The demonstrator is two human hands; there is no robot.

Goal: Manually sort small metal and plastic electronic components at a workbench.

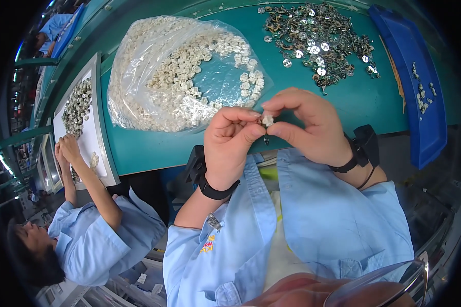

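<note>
Both hands meet near the table's front edge, thumbs and forefingers pinched together. Between my left hand [229, 140] and my right hand [312, 123] sits a small white plastic part [267, 121]. Against its left side, a small dark metal part [265, 137] pokes out below the fingertips, pinched by my left hand. Just beyond lies a clear plastic bag [153, 110], spread open, full of similar white parts [189, 66]. Past my right hand is a heap of metal parts [315, 38] with shiny round discs.
A blue tray [430, 128] holding a few small parts stands at the right, beside thin wooden sticks [394, 77]. Leftward, a co-worker [102, 240] handles small parts over a white tray [100, 148]. The green tabletop [133, 148] ends close to my body.
</note>
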